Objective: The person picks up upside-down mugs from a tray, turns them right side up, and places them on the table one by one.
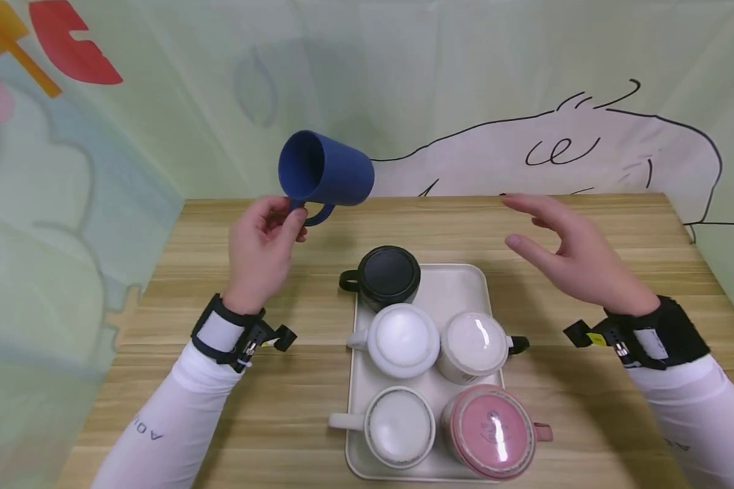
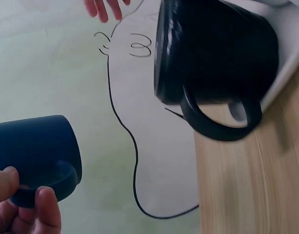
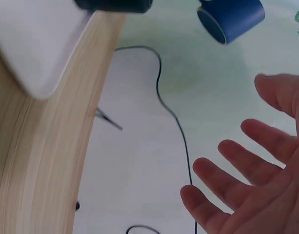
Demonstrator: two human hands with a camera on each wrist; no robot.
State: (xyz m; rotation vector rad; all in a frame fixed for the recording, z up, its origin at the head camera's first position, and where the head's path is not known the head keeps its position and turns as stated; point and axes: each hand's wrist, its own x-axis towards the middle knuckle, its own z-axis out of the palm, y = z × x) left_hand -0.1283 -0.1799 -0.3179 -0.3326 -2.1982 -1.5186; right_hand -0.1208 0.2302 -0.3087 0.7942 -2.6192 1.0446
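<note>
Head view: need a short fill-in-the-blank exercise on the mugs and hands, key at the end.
1. The left hand holds a ____ mug by its handle.
2. The right hand holds ____.
3. In the head view, the handle of the black mug points to the ____.
4. The pink mug sits on the tray with its open end facing ____.

Missing words: blue; nothing; left; down

Soft shadow (image 1: 321, 81) behind blue mug (image 1: 345, 170)
</note>
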